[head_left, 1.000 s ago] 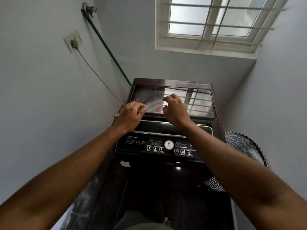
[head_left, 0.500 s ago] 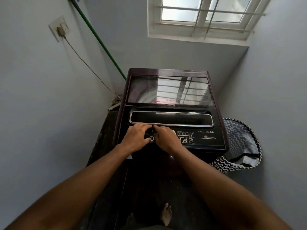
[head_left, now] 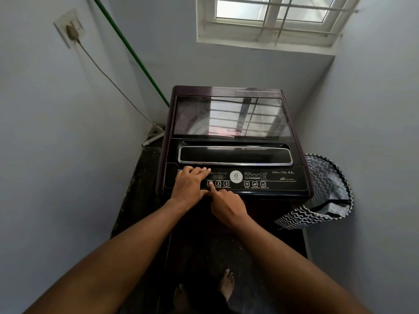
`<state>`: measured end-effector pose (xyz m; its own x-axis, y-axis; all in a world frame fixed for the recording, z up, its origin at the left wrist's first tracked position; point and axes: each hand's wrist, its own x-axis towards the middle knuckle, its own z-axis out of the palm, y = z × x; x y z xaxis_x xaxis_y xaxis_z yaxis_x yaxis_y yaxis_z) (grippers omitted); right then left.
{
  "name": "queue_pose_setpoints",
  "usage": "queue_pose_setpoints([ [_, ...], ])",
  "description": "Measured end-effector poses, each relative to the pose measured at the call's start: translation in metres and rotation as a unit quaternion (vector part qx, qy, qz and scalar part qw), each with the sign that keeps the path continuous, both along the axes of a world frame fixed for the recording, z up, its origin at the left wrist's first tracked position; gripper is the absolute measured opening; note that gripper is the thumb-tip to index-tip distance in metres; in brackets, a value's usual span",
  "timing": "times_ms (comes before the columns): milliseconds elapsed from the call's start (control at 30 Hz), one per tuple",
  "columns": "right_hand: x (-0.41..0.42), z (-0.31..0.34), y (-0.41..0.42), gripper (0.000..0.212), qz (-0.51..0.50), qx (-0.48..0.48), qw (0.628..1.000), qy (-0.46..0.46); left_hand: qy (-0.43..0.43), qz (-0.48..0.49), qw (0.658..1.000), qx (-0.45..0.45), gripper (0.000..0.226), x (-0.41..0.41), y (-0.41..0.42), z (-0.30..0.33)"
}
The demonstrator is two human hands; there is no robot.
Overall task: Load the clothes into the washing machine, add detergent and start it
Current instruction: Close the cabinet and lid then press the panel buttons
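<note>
A dark top-loading washing machine (head_left: 292, 141) stands against the back wall with its glass lid (head_left: 229, 114) down. Something pink shows faintly through the glass. Along the front runs the control panel (head_left: 272, 180) with numbered buttons and a round dial. My left hand (head_left: 189, 184) rests flat on the panel's left end, fingers stretched out. My right hand (head_left: 226, 205) has its index finger straight, the tip pressing the leftmost numbered button beside button 2 (head_left: 218, 183); its other fingers are curled under. No detergent is visible.
A zigzag-patterned laundry basket (head_left: 326, 189) leans at the machine's right side. On the left wall a plug sits in a socket (head_left: 69, 28), its cord running down to the machine. A green pole (head_left: 136, 57) slants behind. Walls close in on both sides. My bare feet (head_left: 226, 284) stand below.
Both hands came off the lid and moved down to the control panel. My right index finger has since stretched out onto the leftmost button.
</note>
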<state>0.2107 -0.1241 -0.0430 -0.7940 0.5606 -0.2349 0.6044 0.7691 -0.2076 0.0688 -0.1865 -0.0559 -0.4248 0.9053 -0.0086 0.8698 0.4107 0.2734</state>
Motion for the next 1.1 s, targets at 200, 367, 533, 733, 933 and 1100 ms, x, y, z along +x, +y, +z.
queue_pose_setpoints([
  [200,-0.017,0.007,-0.003,0.047,-0.019,-0.025,1.000,0.000,-0.008,0.013,1.000,0.000,0.066,0.001,0.006,0.002],
  [367,-0.021,0.018,-0.002,0.035,-0.013,-0.026,0.999,-0.013,-0.001,0.011,1.000,-0.006,0.064,0.006,0.005,0.004],
  [533,-0.011,0.019,-0.006,0.055,-0.026,-0.040,0.999,-0.025,0.009,0.005,1.000,-0.028,0.071,0.008,0.006,0.008],
  [733,0.004,0.023,0.000,0.065,-0.019,-0.055,0.997,-0.048,0.029,0.003,0.999,-0.042,0.077,0.008,0.010,0.013],
  [933,0.007,0.027,0.005,0.063,-0.030,-0.072,0.996,-0.046,0.029,0.016,0.999,-0.027,0.077,0.013,0.009,0.009],
  [1100,0.005,0.029,0.008,0.063,-0.026,-0.083,0.994,-0.068,0.020,0.021,1.000,-0.012,0.076,0.018,0.011,0.007],
])
